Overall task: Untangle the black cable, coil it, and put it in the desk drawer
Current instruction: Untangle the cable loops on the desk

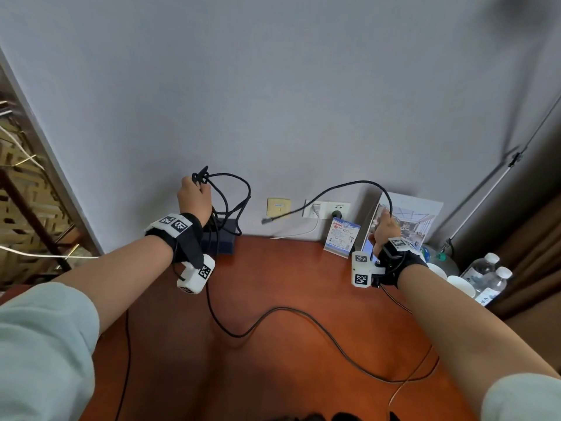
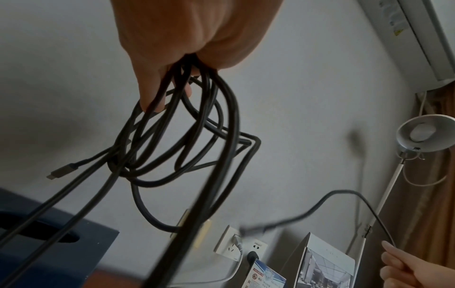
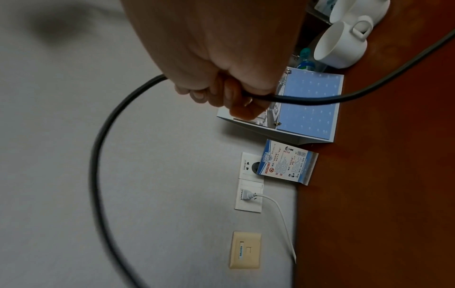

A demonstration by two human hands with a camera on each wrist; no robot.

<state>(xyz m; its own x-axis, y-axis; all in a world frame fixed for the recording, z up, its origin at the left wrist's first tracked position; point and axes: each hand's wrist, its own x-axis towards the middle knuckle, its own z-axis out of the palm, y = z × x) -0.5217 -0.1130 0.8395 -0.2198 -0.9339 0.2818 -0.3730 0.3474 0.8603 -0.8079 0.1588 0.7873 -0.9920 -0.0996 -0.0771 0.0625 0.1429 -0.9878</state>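
My left hand (image 1: 194, 194) is raised near the wall and grips a tangled bundle of the black cable (image 1: 202, 177). In the left wrist view several loops (image 2: 229, 120) hang from that fist (image 2: 187, 58), and a grey connector (image 2: 61, 172) sticks out to the left. My right hand (image 1: 385, 227) pinches one strand, which arcs up and left to a free plug end (image 1: 267, 220). The right wrist view shows that hand (image 3: 221, 93) curled round the strand (image 3: 98, 146). More cable trails across the desk (image 1: 282, 308). No drawer is in view.
On the red-brown desk (image 1: 273, 375), a dark blue box (image 1: 223, 238) stands against the wall below my left hand. Wall sockets (image 1: 328, 209), a leaflet stand (image 1: 341, 237) and a desk calendar (image 1: 406, 217) sit behind my right hand. White cups (image 1: 461, 284), water bottles (image 1: 488, 271) and a lamp pole (image 1: 485, 192) are at the right.
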